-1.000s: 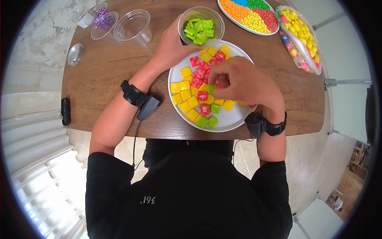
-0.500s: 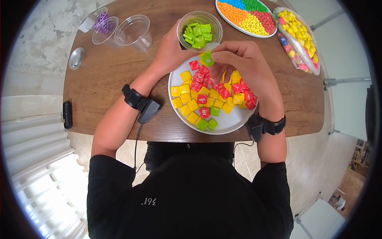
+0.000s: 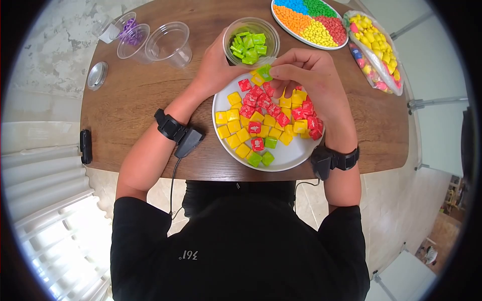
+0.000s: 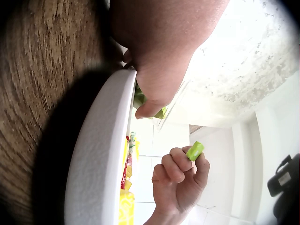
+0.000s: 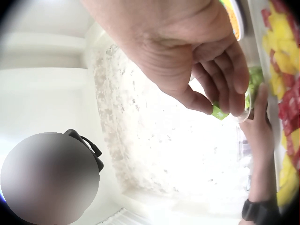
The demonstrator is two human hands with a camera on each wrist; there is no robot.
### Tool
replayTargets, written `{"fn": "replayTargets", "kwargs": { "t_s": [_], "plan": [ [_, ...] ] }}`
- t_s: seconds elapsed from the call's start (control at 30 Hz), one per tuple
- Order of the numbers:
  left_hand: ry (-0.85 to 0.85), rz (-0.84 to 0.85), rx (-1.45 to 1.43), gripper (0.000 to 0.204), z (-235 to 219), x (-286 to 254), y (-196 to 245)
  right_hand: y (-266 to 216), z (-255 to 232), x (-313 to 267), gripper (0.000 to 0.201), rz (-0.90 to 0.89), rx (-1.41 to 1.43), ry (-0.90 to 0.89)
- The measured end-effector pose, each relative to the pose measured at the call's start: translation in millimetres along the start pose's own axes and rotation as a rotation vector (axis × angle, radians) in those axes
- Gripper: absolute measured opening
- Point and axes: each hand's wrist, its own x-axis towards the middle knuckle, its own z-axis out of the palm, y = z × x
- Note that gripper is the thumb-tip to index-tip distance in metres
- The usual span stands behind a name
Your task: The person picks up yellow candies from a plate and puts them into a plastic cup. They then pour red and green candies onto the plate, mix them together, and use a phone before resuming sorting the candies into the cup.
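Observation:
My left hand [image 3: 215, 62] grips a clear plastic cup [image 3: 277, 44] at the back edge of the white plate [image 3: 298, 154]. Inside the cup lie several green wrapped square candies [image 3: 249, 46]. Thumb and fingertips of my right hand [image 3: 314, 78] pinch one green candy [image 3: 264, 72] just in front of the cup's rim. In the left wrist view that candy [image 4: 195, 151] shows raised above the plate's level. Yellow candies [image 3: 233, 115] and red candies [image 3: 257, 144] cover much of the plate, and a few green ones [image 3: 255, 159] lie near its front edge.
Clear cups [image 3: 168, 45] stand at the back left, one near purple pieces [image 3: 131, 33]. A round lid [image 3: 97, 75] lies left. Back right are a plate of color-sorted small candies [image 3: 296, 22] and a bag of yellow and pink pieces [image 3: 374, 47]. A black object [image 3: 86, 146] sits at the left edge.
From over the middle of the plate, my right hand has moved up and back to the cup, carrying a green candy. My left hand keeps its grip on the cup.

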Motion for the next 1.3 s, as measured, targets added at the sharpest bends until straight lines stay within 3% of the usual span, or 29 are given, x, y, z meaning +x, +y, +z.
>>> {"fn": "replayTargets", "kwargs": {
  "t_s": [0.1, 0.2, 0.27, 0.4, 0.47, 0.6, 0.8, 0.9, 0.97, 1.07, 1.3],
  "plan": [
    [-0.006, -0.006, -0.007, 0.084, 0, 0, -1, -1, -1, 1, 0.010, 0.000, 0.002, 0.071],
    [-0.007, 0.011, 0.026, 0.085, 0, 0, -1, -4, -4, -1, 0.015, 0.086, -0.221, -0.036],
    [-0.013, 0.011, 0.028, 0.085, -1, 0, -2, -4, -3, -4, 0.015, 0.178, -0.561, -0.325],
    [-0.018, 0.018, 0.046, 0.085, -1, 0, -2, -2, 8, -2, 0.015, 0.170, -0.565, -0.338],
    [-0.020, 0.003, 0.035, 0.085, -1, 0, -2, 1, 16, 2, 0.018, -0.017, 0.040, 0.113],
    [-0.013, -0.010, 0.002, 0.084, 0, 0, -1, 2, 10, 5, 0.021, -0.033, 0.057, 0.273],
    [-0.017, 0.022, 0.021, 0.084, -1, 0, -2, 5, 3, -2, 0.020, 0.017, -0.331, -0.009],
    [-0.010, 0.036, 0.031, 0.084, 0, 0, -4, 7, 4, -8, 0.022, -0.056, -0.531, -0.147],
    [-0.008, 0.040, 0.040, 0.084, 0, 0, -4, -1, 4, -13, 0.025, -0.068, -0.817, -0.400],
    [-0.005, 0.046, 0.059, 0.084, 0, 1, -5, -2, 7, -21, 0.027, -0.083, -0.938, -0.509],
    [0.006, 0.049, 0.070, 0.085, 0, -1, -4, 0, 14, -36, 0.024, -0.058, -1.082, -0.486]
  ]
}}
